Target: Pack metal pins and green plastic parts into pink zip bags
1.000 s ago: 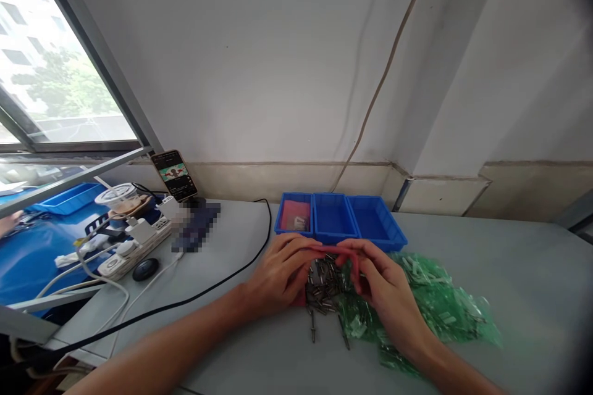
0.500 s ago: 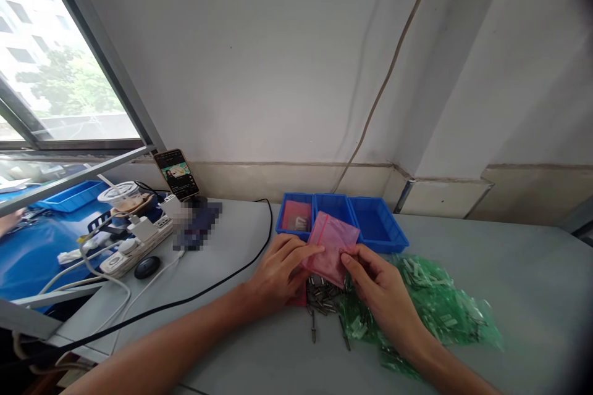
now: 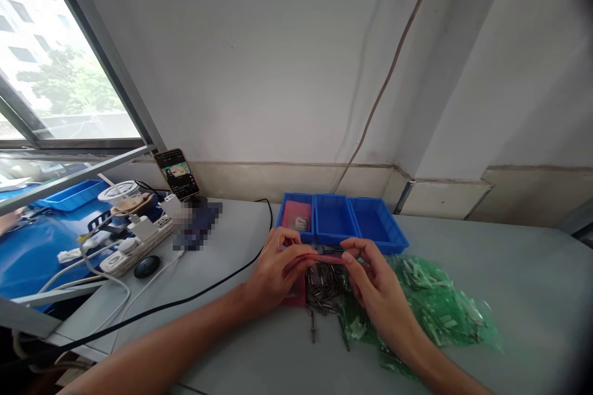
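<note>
A pink plastic zip bag (image 3: pixel 330 258) is stretched level between my hands, its edge turned toward me. My left hand (image 3: pixel 278 268) pinches its left end, and my right hand (image 3: pixel 368 271) pinches the right end. Beneath it lies a loose pile of small metal pins (image 3: pixel 324 293), rivet-like in shape. Another pink bag (image 3: pixel 296 296) lies on the table under my left hand, partly hidden. Beside my right hand is a green plastic bag (image 3: pixel 440 308) with white and metal pieces inside.
Three joined blue trays (image 3: pixel 377 225) stand against the wall; the left one holds a pink bag (image 3: pixel 297 216) with pale parts. To the left are a black cable (image 3: pixel 208 287), a mouse (image 3: pixel 147 266), a power strip (image 3: pixel 113 264), a propped phone (image 3: pixel 176 174) and a lidded cup (image 3: pixel 124 194).
The pink bag has tipped from facing me to nearly edge-on, lying level between my hands. Both hands keep their pinch and have shifted only slightly.
</note>
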`<state>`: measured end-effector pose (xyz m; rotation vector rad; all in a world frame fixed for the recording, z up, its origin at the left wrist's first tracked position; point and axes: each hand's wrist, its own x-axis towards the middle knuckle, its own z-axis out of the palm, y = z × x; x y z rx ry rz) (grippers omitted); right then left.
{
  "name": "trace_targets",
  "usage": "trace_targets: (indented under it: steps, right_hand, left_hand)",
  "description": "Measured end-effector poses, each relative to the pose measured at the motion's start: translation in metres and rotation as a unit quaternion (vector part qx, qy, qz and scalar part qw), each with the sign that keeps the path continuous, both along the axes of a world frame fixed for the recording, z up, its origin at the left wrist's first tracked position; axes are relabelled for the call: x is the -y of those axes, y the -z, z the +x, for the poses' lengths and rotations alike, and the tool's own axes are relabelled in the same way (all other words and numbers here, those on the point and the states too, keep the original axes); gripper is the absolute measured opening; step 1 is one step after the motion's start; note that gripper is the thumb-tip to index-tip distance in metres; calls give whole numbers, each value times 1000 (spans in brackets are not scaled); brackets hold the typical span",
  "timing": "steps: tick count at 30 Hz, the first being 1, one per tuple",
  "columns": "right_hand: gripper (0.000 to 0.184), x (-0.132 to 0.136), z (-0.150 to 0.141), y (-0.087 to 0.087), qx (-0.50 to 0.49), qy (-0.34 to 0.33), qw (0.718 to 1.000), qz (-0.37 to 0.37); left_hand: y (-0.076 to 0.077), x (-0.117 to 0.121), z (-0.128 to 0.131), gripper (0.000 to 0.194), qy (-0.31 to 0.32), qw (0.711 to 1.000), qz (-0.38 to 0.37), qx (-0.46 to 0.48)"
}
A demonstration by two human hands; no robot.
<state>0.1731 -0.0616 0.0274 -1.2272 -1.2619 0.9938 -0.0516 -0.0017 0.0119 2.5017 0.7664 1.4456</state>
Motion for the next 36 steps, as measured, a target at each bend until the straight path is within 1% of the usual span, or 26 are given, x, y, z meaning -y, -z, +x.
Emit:
trace_targets:
  steps: [5,7,10,12,13,16,17,19,20,23,26,30,34,36]
  right_hand:
    - [41,1,2,-1,57,-35,998,9]
    - [40,1,2,0,81,-36,996,28]
    - [34,0,3,0,116,-32,990,67]
    - [31,0,2,1,122,-34,989,75]
    - [31,0,1,1,116,-38,991,63]
    - [33,1,0,1,76,-58,995,1]
    - [34,2,-1,1,63,-61,996,-11]
    - [34,1,-1,2,38,-62,997,-16]
    - [34,1,-1,2,24,-60,998,-17]
    - [38,-1,-1,3,-27,-50,998,-32]
    - [44,-2,1,2,-44,-39,997,-41]
    - [33,0,3,-4,-11,-13,1000,-13]
    - [33,1,2,-4,-38,-27,998,-47]
    - [35,0,2,-1,-44,-28,998,-40]
  left_hand:
    - [-1,-3,2,14,15,1000,-11,-9]
    - [-1,-4,2,13,13,1000,-17,-5]
    - [0,-3,2,15,14,1000,-25,-9]
    - [3,-2,1,16,9,999,-36,-16]
    - [5,-1,1,19,2,999,-44,-13]
    - [10,1,0,43,-8,998,-57,12]
    - [10,1,-1,43,-2,998,-54,16]
    - [8,1,-1,32,27,999,-44,5]
    - [7,0,-1,32,41,998,-42,-6]
    - [3,-1,-1,42,60,997,-41,-26]
    - [0,0,0,37,42,998,-36,-28]
    - [-2,0,2,26,15,999,-49,-17]
    - [-3,-2,4,15,-8,999,-54,0]
    - [-3,-2,5,15,-18,998,-55,-1]
